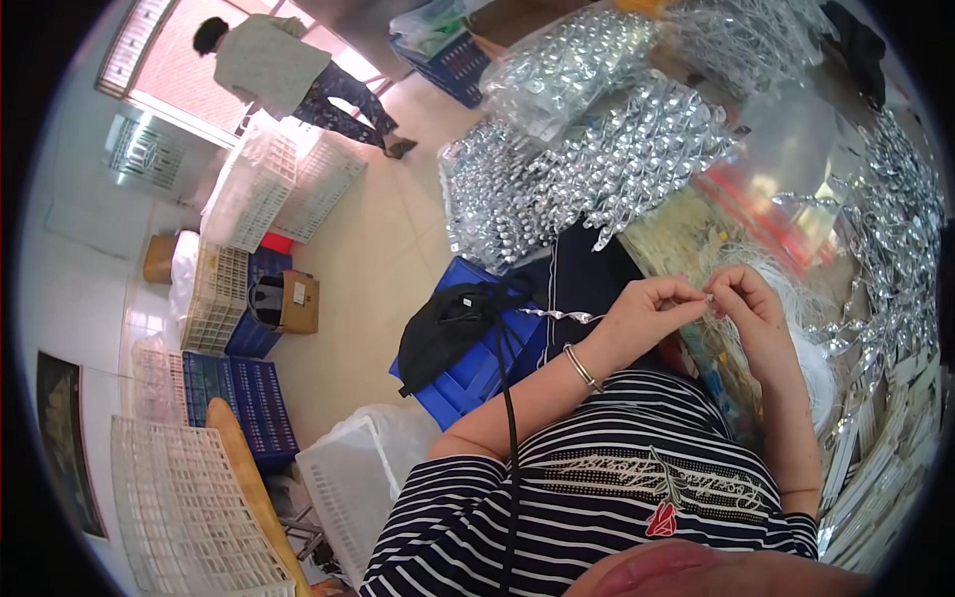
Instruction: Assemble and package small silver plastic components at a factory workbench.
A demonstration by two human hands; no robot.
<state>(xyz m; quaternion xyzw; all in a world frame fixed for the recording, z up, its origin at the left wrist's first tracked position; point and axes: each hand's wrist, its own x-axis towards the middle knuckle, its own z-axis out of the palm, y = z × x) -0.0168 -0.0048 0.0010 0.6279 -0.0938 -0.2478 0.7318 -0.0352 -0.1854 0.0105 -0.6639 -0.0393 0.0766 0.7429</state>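
My left hand (652, 310) and my right hand (751, 303) meet above the cluttered table, both closed in a pinch with their fingertips almost touching. From behind my left hand a twisted silver strip (562, 315) sticks out to the left; its other end is hidden under that hand. Between the fingertips is something too small to make out. Just beyond and below my right hand lies a bundle of white strings (811, 373). More twisted silver strips (880, 239) hang and lie to the right.
A heap of silver twisted pieces (637, 149) covers the far table, partly bagged in clear plastic (567, 65). A black bag (443, 338) rests on a blue crate (468, 388) at my left. Stacked crates (214, 298) line the wall, with a cardboard box (298, 302). Another person (269, 65) stands near the doorway.
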